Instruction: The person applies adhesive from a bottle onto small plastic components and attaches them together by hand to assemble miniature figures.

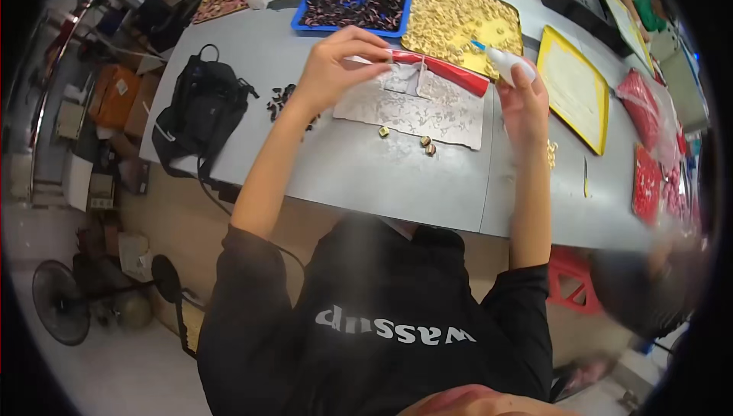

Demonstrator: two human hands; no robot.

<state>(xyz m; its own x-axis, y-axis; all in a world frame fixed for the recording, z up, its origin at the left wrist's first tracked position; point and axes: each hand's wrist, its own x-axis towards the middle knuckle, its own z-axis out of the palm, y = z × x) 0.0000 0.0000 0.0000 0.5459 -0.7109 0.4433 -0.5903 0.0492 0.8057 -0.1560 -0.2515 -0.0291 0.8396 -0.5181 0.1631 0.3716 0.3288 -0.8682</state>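
My right hand [525, 103] grips a white squeeze bottle [505, 63] whose blue tip points left over the yellow tray. My left hand [336, 65] is raised at the left end of a red strip [450, 75], thumb and fingertips curved toward each other. Whatever is between them is too small to make out. Below the strip lies a worn whitish sheet [412, 120] with glue-like marks. A small gold piece [383, 132] sits near the sheet's front edge, with a darker pair [428, 146] to its right.
Behind the sheet stand a blue tray [296, 22] of dark pieces and a yellow tray [504, 23] of gold-coloured rings. Another yellow-rimmed tray [569, 95] is at right, beyond a thin yellow-handled tool [586, 179]. A black backpack [202, 103] lies left, beside scattered dark pieces [281, 101].
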